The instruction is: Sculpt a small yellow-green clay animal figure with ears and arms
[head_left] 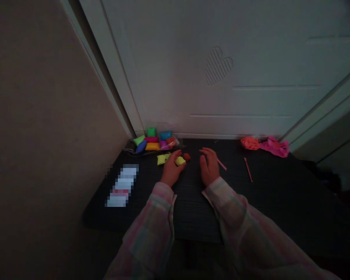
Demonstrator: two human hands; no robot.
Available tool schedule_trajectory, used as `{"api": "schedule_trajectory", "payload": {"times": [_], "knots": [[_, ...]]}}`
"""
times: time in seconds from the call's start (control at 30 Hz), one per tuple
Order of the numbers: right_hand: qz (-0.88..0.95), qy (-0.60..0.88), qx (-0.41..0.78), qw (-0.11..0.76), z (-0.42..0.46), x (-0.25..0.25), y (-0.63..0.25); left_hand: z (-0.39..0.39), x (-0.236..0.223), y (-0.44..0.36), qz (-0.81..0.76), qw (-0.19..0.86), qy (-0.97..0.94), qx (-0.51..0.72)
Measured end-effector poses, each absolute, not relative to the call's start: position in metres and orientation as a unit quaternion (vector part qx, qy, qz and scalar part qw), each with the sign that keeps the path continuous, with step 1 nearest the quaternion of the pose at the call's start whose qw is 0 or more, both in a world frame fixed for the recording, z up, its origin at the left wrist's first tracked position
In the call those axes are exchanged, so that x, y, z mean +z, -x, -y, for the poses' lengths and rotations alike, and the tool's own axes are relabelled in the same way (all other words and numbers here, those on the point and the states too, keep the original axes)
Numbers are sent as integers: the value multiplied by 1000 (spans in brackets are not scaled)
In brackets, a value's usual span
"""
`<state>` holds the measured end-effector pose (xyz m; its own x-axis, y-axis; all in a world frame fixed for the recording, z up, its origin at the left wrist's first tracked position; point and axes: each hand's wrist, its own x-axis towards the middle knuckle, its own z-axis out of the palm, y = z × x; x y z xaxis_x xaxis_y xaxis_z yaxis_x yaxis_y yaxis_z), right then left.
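Observation:
My left hand [172, 170] is over the dark table, thumb and fingers apart in a loose curve. A lump of yellow modelling clay [180, 160] shows between its thumb and fingers; whether they touch it I cannot tell. Just right of that lies a small red-brown lump [187, 157]. A yellow packet [161, 159] is on the table at the left, partly hidden behind my left hand. My right hand [209, 166] is apart from the left, fingers stretched and thumb separate, with nothing visible in it. A thin pink strip or tool [222, 165] lies right beside it.
Several coloured clay packets [152, 146] lie in clear plastic at the back left. A phone-like pixelated object [123, 186] is at the left. Rightward are a pink stick tool [248, 170], an orange-pink crumpled piece [250, 143] and a bright pink one [275, 147]. A white panel [175, 77] stands behind.

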<state>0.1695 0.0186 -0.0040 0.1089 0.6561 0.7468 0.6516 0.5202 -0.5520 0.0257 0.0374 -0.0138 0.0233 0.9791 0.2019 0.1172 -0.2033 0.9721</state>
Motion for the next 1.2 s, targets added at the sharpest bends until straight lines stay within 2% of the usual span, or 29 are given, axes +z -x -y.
{"api": "schedule_trajectory", "payload": {"times": [0.17,0.33,0.5,0.97,1.2], "knots": [[676,495,19,546,-20,-6,-170,-35,-9,-26,-467,444,-549,533],[722,455,80,515,-18,-4,-167,-28,5,-30,-417,555,-457,556],[773,403,106,478,-16,-4,-163,-26,7,-31,-385,617,-425,540],[767,421,51,482,-19,-7,-161,-22,10,-40,-323,713,-289,551],[743,439,61,502,-16,0,-164,-19,16,-38,-299,751,-285,514]]}}
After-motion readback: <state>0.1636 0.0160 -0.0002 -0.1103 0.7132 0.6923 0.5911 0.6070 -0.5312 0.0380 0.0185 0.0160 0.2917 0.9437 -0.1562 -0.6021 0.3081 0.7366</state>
